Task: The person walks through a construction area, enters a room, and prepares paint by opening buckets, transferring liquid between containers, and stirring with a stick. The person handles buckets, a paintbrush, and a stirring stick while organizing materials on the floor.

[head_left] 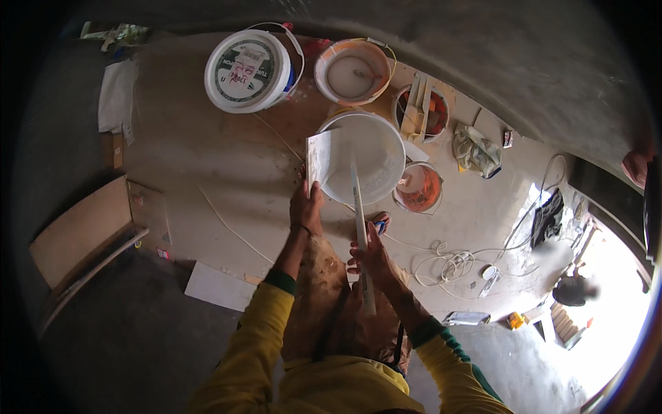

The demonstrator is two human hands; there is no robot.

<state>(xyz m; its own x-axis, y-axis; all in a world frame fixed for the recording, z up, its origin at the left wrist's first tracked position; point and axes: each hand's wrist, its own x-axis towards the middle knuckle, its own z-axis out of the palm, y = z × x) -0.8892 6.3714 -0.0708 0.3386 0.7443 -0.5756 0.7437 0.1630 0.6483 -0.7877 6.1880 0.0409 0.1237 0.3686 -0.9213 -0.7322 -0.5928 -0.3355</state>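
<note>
Two hands engaged | left hand (306, 207) grips flat white sheet (318, 157) | right hand (371, 254) grips long white stick (360, 228) | both over white bucket (369, 155) on floor (207, 159)

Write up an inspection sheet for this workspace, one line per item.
Surface: dusty concrete floor, stained.
Job's things: flat white trowel held over the open white bucket; long white stick reaching into it.
Clutter: lidded white bucket, orange-rimmed bucket, two more small buckets, crumpled bag, boards, white tile.
Grippers: left hand grips the trowel; right hand grips the stick.
Cables: white cord coiled loose on the floor.
Surroundings: bright doorway at right; a crouching person there.
</note>
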